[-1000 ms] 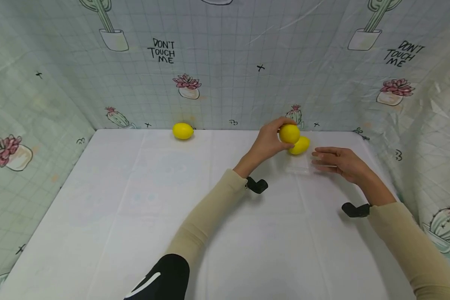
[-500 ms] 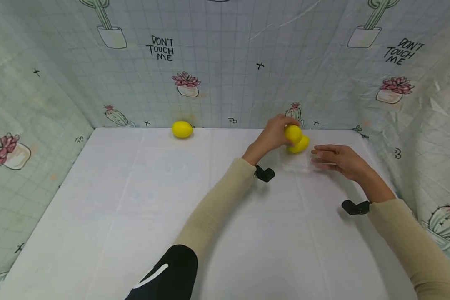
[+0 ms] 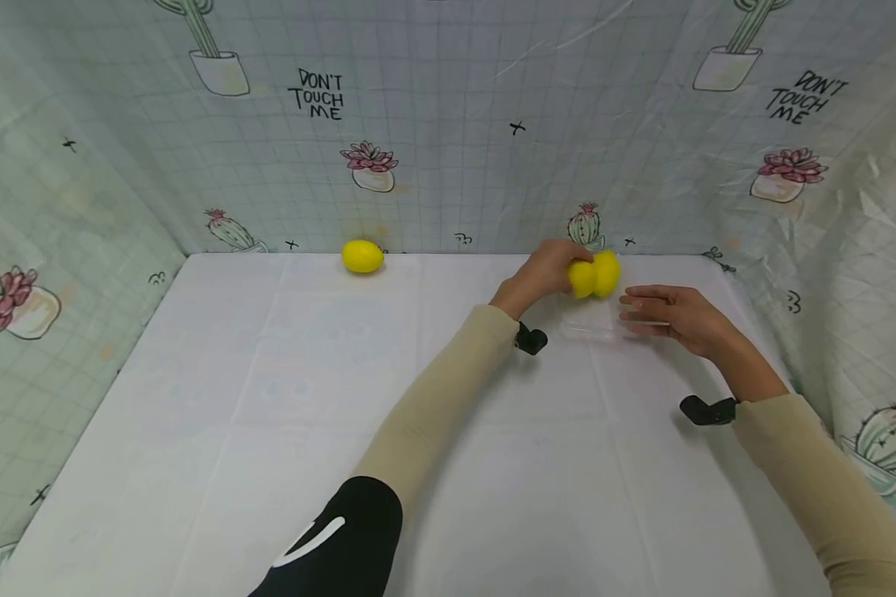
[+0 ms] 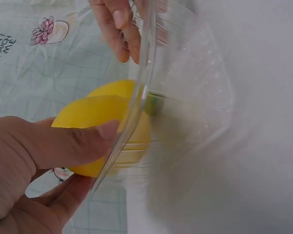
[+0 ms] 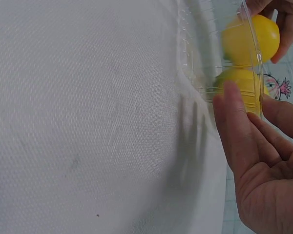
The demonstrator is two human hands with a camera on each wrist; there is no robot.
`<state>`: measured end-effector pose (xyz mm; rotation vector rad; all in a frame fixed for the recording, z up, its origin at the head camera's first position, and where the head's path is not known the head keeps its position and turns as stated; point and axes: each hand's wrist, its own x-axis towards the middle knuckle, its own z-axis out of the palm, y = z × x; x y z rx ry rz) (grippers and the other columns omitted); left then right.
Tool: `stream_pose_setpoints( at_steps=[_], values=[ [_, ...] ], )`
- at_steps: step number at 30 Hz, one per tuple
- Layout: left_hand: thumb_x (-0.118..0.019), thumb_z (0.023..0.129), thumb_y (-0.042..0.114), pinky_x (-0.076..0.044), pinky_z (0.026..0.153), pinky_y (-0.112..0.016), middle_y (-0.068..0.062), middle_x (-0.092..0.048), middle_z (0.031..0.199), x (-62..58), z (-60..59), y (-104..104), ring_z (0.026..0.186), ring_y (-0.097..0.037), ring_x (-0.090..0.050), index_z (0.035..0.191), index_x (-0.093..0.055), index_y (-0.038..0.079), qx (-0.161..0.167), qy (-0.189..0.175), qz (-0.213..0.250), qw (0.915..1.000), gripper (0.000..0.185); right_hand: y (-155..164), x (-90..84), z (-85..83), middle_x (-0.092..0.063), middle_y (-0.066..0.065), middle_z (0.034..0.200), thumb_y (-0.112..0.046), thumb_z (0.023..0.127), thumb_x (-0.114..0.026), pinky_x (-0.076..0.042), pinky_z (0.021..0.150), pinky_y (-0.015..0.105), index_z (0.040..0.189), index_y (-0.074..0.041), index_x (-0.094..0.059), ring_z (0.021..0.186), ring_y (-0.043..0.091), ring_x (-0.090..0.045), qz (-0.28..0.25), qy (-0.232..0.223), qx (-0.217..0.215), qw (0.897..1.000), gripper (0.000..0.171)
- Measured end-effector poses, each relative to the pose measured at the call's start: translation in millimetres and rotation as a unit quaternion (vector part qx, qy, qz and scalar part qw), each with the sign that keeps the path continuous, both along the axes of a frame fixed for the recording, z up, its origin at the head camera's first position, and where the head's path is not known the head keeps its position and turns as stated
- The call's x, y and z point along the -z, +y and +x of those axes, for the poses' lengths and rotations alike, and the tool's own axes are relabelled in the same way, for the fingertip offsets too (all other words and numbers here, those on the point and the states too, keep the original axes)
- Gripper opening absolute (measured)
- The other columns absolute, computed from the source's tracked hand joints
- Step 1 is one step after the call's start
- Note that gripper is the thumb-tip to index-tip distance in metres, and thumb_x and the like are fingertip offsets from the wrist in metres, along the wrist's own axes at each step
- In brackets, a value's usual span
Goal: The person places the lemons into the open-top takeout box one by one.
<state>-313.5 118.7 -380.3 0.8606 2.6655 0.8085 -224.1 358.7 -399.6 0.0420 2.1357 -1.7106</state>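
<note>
My left hand [image 3: 547, 269] holds a yellow lemon [image 4: 83, 114] between thumb and fingers, at the rim of a clear plastic container [image 4: 200, 92]. Part of this lemon shows through the clear wall. Right beside it is a second lemon [image 5: 241, 78], also seen through the container in the right wrist view. My right hand [image 3: 683, 319] is at the container's right side, its fairly straight fingers [image 5: 237, 131] close against the wall and rim. A third lemon [image 3: 362, 256] lies by itself at the table's back edge, left of centre.
A white cloth covers the table [image 3: 328, 398]. A printed curtain [image 3: 448, 124] with cacti and lettering rises right behind the table's back edge and along both sides. Black wrist mounts [image 3: 708, 412] stick out from both sleeves.
My left hand has moved right and then down with its lemon, bringing it level beside the second lemon, which has shifted slightly up and right. My right hand stays nearly still.
</note>
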Motion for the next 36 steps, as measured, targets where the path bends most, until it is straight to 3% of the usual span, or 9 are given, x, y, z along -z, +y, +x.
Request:
stream_pose_setpoints(
  at_steps=[5,8,13,17,22,29,36],
  values=[
    [-0.080,0.088,0.007,-0.041,0.110,-0.024,0.004,-0.059,0.142,3.9,-0.6,7.8,0.127,-0.014,-0.051,0.140,-0.062,0.017,0.009,0.015,-0.042,0.9990,0.055,-0.2,-2.9,1.4,-0.062,-0.008,0.132,-0.022,0.106,-0.057,-0.057,0.092,0.029,0.155,0.009,-0.026,0.110,0.006,-0.068,-0.002,-0.001,-0.003,1.000,0.066],
    [-0.080,0.087,0.006,-0.042,0.109,-0.024,0.003,-0.058,0.142,2.4,-2.1,7.9,0.126,-0.014,-0.051,0.140,-0.061,0.017,0.018,0.004,-0.049,0.9986,0.057,-0.9,-3.3,1.9,-0.058,0.000,0.142,-0.023,0.106,-0.056,-0.056,0.093,0.028,0.156,0.007,-0.026,0.111,0.005,-0.068,0.008,-0.005,-0.004,1.000,0.066],
    [-0.077,0.090,0.006,-0.042,0.109,-0.023,0.003,-0.059,0.141,-10.2,-8.3,2.0,0.127,-0.014,-0.050,0.134,-0.065,0.016,0.063,-0.039,-0.053,0.9958,0.047,-2.0,-3.4,1.0,-0.040,0.017,0.158,-0.024,0.107,-0.054,-0.056,0.094,0.030,0.156,0.006,-0.027,0.111,0.004,-0.067,0.026,-0.005,-0.004,1.000,0.064],
    [-0.074,0.092,0.005,-0.047,0.103,-0.020,0.001,-0.064,0.132,-20.1,-14.2,-0.6,0.121,-0.015,-0.054,0.126,-0.072,0.014,0.088,-0.059,-0.064,0.9923,0.035,-2.7,-4.3,-0.1,-0.036,0.020,0.160,-0.024,0.107,-0.055,-0.055,0.095,0.031,0.157,0.005,-0.027,0.111,0.004,-0.067,0.028,-0.010,-0.003,1.000,0.065],
    [-0.074,0.092,0.004,-0.048,0.100,-0.020,0.000,-0.066,0.125,-23.1,-18.6,1.9,0.114,-0.015,-0.056,0.125,-0.072,0.012,0.126,-0.058,-0.084,0.9868,0.035,-3.1,-4.7,0.0,-0.037,0.020,0.160,-0.023,0.107,-0.055,-0.055,0.096,0.032,0.157,0.005,-0.027,0.111,0.004,-0.067,0.031,-0.015,-0.001,0.999,0.064],
    [-0.072,0.095,0.009,-0.047,0.100,-0.020,-0.001,-0.066,0.127,-24.9,-18.4,-5.6,0.116,-0.015,-0.056,0.127,-0.070,0.011,0.148,-0.027,-0.089,0.9846,0.032,-5.4,-4.5,0.5,-0.036,0.021,0.160,-0.024,0.106,-0.055,-0.055,0.095,0.031,0.157,0.005,-0.027,0.109,0.003,-0.067,0.029,-0.016,0.000,0.999,0.065],
    [-0.071,0.097,0.015,-0.047,0.101,-0.024,-0.004,-0.065,0.127,-40.2,-18.5,-41.8,0.120,-0.023,-0.057,0.124,-0.069,0.007,0.150,0.032,-0.093,0.9838,0.028,-4.4,-5.2,1.6,-0.033,0.024,0.161,-0.024,0.107,-0.055,-0.055,0.097,0.032,0.157,0.005,-0.027,0.113,0.005,-0.067,0.036,-0.006,0.002,0.999,0.064]
  ],
)
